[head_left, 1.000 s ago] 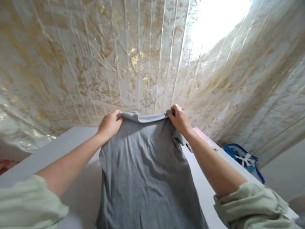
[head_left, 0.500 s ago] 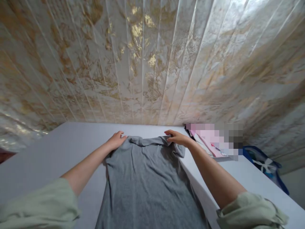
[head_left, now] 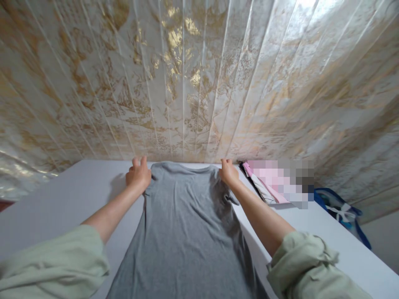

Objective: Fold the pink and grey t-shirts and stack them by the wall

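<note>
Both hands have pushed farther toward the wall since half a second ago, drawing the grey shirt out flat on the white table. Its long axis runs from the person straight to the wall, with the hands level at its far end: the right hand clenched on the right corner, the left hand on the left corner, fingers lifted, its hold impossible to tell.
</note>
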`<state>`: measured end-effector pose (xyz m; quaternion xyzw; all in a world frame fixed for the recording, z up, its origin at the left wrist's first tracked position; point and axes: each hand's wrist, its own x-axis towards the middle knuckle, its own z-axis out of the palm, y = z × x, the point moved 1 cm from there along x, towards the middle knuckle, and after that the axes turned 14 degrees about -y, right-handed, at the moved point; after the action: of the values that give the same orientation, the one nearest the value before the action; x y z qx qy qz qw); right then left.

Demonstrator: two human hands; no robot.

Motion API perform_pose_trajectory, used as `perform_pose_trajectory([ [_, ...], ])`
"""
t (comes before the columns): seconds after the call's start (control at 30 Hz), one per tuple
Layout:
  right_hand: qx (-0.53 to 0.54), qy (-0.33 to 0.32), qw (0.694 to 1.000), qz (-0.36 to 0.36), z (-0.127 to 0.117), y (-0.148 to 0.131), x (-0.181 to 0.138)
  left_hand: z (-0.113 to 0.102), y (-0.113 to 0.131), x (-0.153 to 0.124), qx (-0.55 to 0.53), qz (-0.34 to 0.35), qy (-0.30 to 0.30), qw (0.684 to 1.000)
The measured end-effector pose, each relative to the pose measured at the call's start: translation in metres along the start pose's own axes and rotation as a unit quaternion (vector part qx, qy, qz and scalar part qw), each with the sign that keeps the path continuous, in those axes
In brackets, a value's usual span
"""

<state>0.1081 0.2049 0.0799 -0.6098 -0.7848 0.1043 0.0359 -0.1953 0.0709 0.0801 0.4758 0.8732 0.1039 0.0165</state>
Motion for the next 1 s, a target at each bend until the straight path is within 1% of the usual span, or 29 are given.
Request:
perform_pose_trajectory([
  [0.03, -0.015, -0.008, 1.0, -0.004, 0.007, 0.0, -0.007, 0.005, 0.0, -0.01, 0.018, 0.016, -0.009, 1.0],
  [0.1, -0.051, -0.024, 0.998, -0.018, 0.022, 0.008, -0.023, 0.022, -0.002, -0.035, 0.039, 0.074, -0.037, 0.996],
  [0.13, -0.067, -0.028, 0.997, -0.018, 0.029, 0.015, -0.032, 0.031, -0.004, -0.05, 0.038, 0.105, -0.049, 0.993],
  [0.2, -0.086, -0.024, 0.996, 0.0, 0.037, 0.033, -0.049, 0.049, -0.01, -0.078, 0.027, 0.142, -0.073, 0.987],
  [0.3, -0.087, -0.017, 0.995, 0.052, 0.04, 0.06, -0.069, 0.064, -0.021, -0.11, 0.017, 0.15, -0.075, 0.986],
  [0.33, -0.082, -0.017, 0.995, 0.058, 0.041, 0.066, -0.073, 0.066, -0.024, -0.116, 0.015, 0.148, -0.072, 0.986],
  [0.4, -0.067, -0.025, 0.996, 0.048, 0.043, 0.072, -0.077, 0.065, -0.03, -0.123, 0.016, 0.144, -0.07, 0.987],
  [0.5, -0.031, -0.043, 0.999, 0.006, 0.048, 0.071, -0.075, 0.06, -0.036, -0.127, 0.032, 0.133, -0.059, 0.989],
  [0.6, -0.007, -0.039, 0.999, -0.025, 0.046, 0.075, -0.069, 0.056, -0.042, -0.131, 0.057, 0.124, -0.034, 0.99],
  [0.67, -0.011, -0.019, 1.0, -0.016, 0.039, 0.083, -0.067, 0.051, -0.044, -0.133, 0.075, 0.117, -0.026, 0.99],
  [0.77, -0.03, 0.025, 0.999, 0.025, 0.026, 0.093, -0.072, 0.039, -0.04, -0.131, 0.105, 0.108, -0.02, 0.988],
  [0.83, -0.049, 0.045, 0.997, 0.029, 0.024, 0.09, -0.077, 0.031, -0.032, -0.122, 0.113, 0.111, -0.002, 0.987],
  [0.9, -0.059, 0.044, 0.997, 0.002, 0.029, 0.08, -0.081, 0.028, -0.021, -0.106, 0.096, 0.126, 0.008, 0.987],
  [0.93, -0.057, 0.035, 0.998, -0.017, 0.034, 0.072, -0.083, 0.03, -0.016, -0.096, 0.08, 0.137, 0.0, 0.987],
  [0.97, -0.052, 0.019, 0.998, -0.036, 0.041, 0.065, -0.084, 0.033, -0.011, -0.086, 0.062, 0.144, -0.02, 0.987],
  [1.0, -0.046, 0.002, 0.998, -0.05, 0.049, 0.058, -0.084, 0.038, -0.009, -0.075, 0.046, 0.148, -0.052, 0.987],
])
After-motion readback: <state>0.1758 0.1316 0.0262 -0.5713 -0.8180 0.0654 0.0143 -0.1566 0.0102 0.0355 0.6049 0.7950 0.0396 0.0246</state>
